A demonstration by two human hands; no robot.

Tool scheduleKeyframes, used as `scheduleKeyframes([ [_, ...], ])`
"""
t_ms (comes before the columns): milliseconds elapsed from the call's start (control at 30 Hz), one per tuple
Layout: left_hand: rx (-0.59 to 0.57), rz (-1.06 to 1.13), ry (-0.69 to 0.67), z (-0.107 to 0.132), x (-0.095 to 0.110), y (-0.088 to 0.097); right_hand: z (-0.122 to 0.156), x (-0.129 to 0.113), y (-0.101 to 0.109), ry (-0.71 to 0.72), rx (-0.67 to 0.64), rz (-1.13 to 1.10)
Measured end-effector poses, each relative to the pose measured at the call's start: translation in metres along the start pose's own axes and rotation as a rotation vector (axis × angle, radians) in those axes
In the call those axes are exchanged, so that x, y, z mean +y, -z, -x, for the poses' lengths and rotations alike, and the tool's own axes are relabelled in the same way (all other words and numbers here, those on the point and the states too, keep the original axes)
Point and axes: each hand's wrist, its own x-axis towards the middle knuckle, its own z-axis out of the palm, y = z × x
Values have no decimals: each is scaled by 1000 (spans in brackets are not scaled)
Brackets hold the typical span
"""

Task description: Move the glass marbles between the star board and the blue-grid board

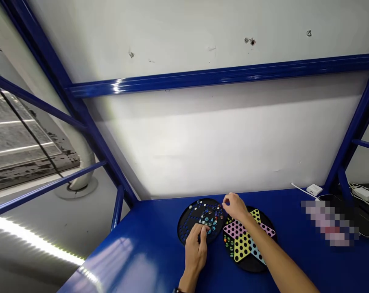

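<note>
A black round tray (pixel 188 211) with holes lies on the blue table, bearing many glass marbles (pixel 208 217), mostly blue and clear. My left hand (pixel 197 246) is over its near edge, thumb and fingertips drawn together at the marbles; whatever they pinch is too small to name. Beside it on the right is a Chinese checkers board (pixel 241 246) with a yellow, pink and blue star. Green and orange marbles (pixel 228 243) sit along its left rim. My right hand (pixel 234 206) hovers between the two discs, fingers closed in a pinch with contents hidden. My right forearm covers part of the star.
The blue table (pixel 160 232) ends against a white wall (pixel 217 142). A blue metal frame (pixel 187 83) rises around it. Toward the right are a white charger (pixel 314 189) with a cable, a blurred-out item (pixel 330 224) and tangled white cords (pixel 365 193).
</note>
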Motion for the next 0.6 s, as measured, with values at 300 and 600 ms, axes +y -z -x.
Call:
scheduleKeyframes([
  [300,-7,16,22,-1,5,1,20,37,16,-83,-103,237],
  [600,12,5,2,-2,4,1,27,28,19,-84,-139,310],
])
